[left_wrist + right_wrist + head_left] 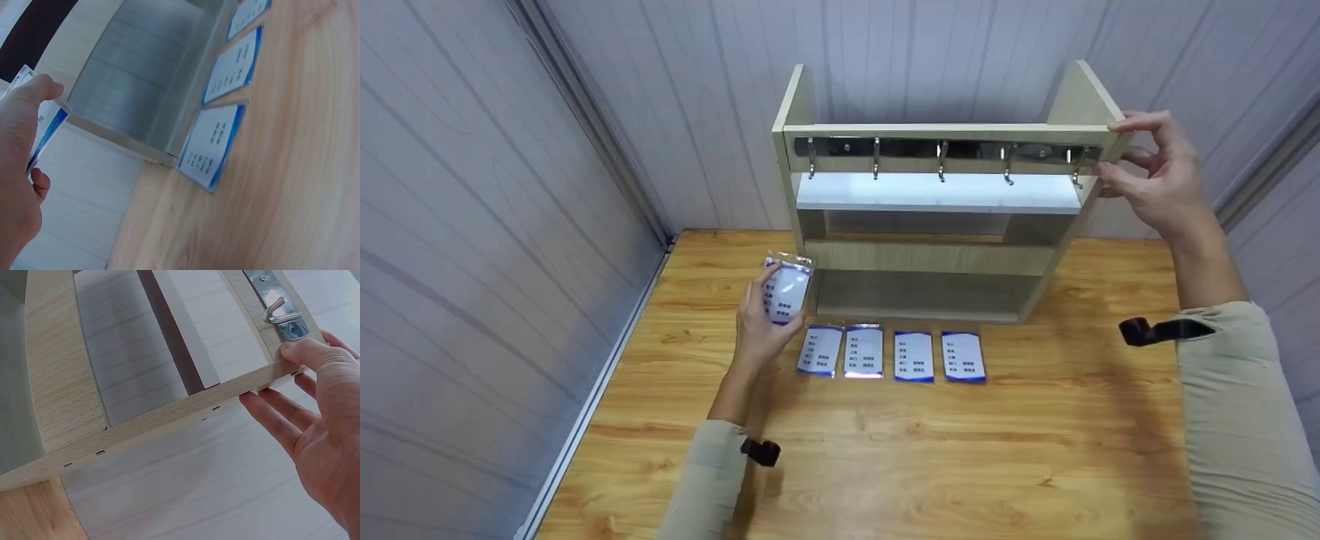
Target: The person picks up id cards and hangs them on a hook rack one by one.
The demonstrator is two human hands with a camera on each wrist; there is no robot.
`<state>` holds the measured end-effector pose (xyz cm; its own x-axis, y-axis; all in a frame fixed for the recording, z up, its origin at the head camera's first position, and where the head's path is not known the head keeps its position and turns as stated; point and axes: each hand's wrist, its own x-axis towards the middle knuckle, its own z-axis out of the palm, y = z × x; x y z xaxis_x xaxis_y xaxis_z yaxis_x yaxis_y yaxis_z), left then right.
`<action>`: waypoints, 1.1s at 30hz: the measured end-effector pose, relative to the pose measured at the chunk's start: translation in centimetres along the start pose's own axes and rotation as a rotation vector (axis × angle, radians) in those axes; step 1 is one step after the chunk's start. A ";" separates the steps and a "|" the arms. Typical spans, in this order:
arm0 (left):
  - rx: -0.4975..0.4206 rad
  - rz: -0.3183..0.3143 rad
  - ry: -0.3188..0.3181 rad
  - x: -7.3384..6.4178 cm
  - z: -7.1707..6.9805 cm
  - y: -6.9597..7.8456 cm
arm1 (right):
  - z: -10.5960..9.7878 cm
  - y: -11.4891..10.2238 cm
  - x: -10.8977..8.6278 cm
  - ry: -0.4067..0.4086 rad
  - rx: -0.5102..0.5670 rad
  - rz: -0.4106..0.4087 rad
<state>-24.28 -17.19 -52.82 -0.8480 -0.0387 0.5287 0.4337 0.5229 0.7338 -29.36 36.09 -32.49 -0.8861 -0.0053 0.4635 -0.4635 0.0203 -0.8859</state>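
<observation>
My left hand [765,322] holds a badge card [789,289] in a clear sleeve, up off the table at the left of a wooden shelf unit [934,259]. In the left wrist view the thumb lies over that card [49,126]. My right hand [1166,176] grips the upper right corner of the shelf, thumb on the front and fingers round the side panel [163,416]. Along the shelf's top front runs a metal rail with several hooks [942,161], all bare. Several more badge cards [863,351] lie in a row before the shelf.
The shelf stands on a wood-grain table [885,450] against a pale panelled wall [930,60]. A white board [937,192] crosses the shelf below the hooks. Another panelled wall [472,247] closes off the left side.
</observation>
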 end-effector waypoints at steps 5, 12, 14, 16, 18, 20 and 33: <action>-0.023 0.026 0.006 0.4 0.3 0.9 | 0.0 -0.1 0.1 -0.002 -0.002 0.000; -0.055 0.018 0.037 1.2 0.7 2.2 | 0.0 -0.1 0.2 0.001 -0.057 0.017; -0.062 0.018 0.048 1.5 0.8 2.5 | 0.0 -0.1 0.2 0.004 -0.078 0.019; -0.071 0.025 0.059 1.7 1.0 2.7 | -0.1 -0.1 0.2 0.007 -0.100 0.020; -0.082 0.033 0.067 2.0 1.2 3.1 | -0.2 -0.1 0.2 0.010 -0.116 0.019; -0.095 0.043 0.072 2.2 1.3 3.5 | -0.3 -0.1 0.2 0.014 -0.134 0.020; -0.127 0.154 0.076 4.2 1.1 6.1 | -0.4 0.1 0.2 0.005 -0.047 0.002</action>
<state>-25.53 -13.22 -46.61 -0.7454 -0.0334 0.6658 0.5953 0.4162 0.6873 -29.56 36.49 -32.53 -0.8870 -0.0003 0.4617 -0.4607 0.0675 -0.8850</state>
